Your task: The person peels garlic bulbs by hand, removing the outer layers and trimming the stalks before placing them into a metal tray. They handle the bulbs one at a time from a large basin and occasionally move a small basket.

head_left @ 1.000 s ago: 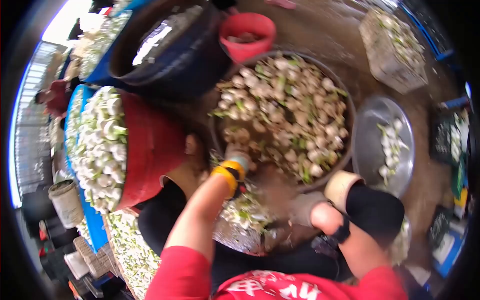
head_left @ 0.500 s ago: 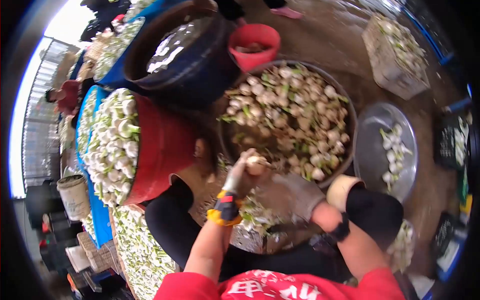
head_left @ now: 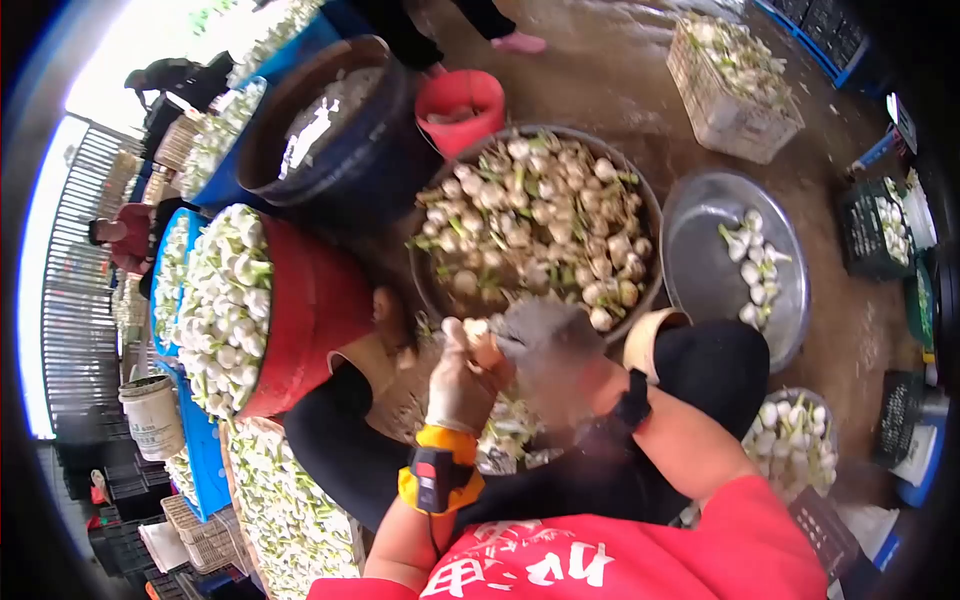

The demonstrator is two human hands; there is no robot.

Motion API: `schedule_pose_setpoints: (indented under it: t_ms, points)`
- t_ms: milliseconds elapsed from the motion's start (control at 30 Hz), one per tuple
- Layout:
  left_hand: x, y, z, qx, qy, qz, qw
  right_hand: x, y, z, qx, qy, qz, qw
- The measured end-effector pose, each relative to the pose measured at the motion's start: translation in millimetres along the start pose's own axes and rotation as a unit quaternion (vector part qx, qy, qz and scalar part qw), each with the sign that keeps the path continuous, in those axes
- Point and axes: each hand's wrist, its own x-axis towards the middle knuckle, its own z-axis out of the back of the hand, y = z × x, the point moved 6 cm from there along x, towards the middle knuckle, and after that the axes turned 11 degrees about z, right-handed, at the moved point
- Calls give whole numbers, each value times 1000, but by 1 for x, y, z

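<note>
Now left hand (head_left: 458, 385) fingers (head_left: 455, 348) clamp bulb (head_left: 477, 328); right hand (head_left: 548, 340) blurred, fingers unclear; basin (head_left: 541, 128) beyond, red tub (head_left: 315, 300) beside.

Red bucket (head_left: 462, 118) just beside blue tub (head_left: 378, 155); white crate (head_left: 738, 125) well apart

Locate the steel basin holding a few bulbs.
Head view, right of centre: the steel basin sits on the ground just right of the big tub of bulbs, beyond the person's right knee.
</note>
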Motion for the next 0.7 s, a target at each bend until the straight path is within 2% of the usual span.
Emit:
schedule_pose_setpoints:
  t_ms: [33, 67, 100, 133, 167, 200, 233, 300, 333, 367, 400, 467, 500, 533, 567, 600, 633, 667, 700]
  points:
    - [20, 3, 19, -8, 112, -25, 993, -5, 5, -3, -44, 60, 43, 996]
    - [12, -6, 10, 239, 25, -119, 963, -4, 3, -3, -37, 72, 3, 997]
    - [1, -15, 0, 463, -99, -188, 861, -1, 4, 3, -36, 17, 4, 999]
    - [5, -10, -11, 295, 30, -167, 940, -2, 2, 1, -35, 30, 5, 999]
    - [8, -4, -23, 114, 149, -115, 976, -6, -5, -9, -32, 25, -2, 999]
    - [12, 1, -11, 135, 98, -72, 983, -4, -3, -6, -9, 22, -13, 1000]
    - [16, 5, 1, 152, 50, -26, 987, -4, -4, -11, -56, 50, -29, 997]
    - [7, -1, -6, 206, 21, -51, 977, 1, -12, -15, 5, 67, -101, 993]
    - [3, -4, -10, 233, 5, -63, 970, 1, -19, -20, 77, 125, -142, 979]
    - [-5, -5, -18, 141, 30, -9, 990, 0, -22, -26, 149, 182, -185, 954]
    - [-8, -9, -15, 143, 36, -10, 989, -1, -22, -25, 145, 179, -185, 955]
    - [-9, -1, -20, 233, 197, 90, 948, -6, -16, -33, 228, 177, -135, 948]
    - [-1, 6, -4, 201, 305, 133, 921, -8, -29, -40, 131, 209, -189, 951]
    - [-3, -4, 6, 411, 248, -33, 876, -2, -41, -24, 106, 144, -220, 959]
    - [-18, -15, 1, 582, 175, -206, 767, 2, -50, -8, 84, 80, -250, 961]
    - [-29, -15, -11, 441, 195, -78, 873, -5, -70, 5, 27, -34, -326, 944]
    - [-38, -10, -21, 281, 202, 58, 936, -12, -101, 6, -8, -89, -349, 933]
    - [-37, -9, -21, 253, 197, 72, 944, -17, -114, 19, -32, -79, -414, 906]
    - [-34, -13, -13, 287, 153, 40, 945, -20, -124, 31, -53, -69, -476, 875]
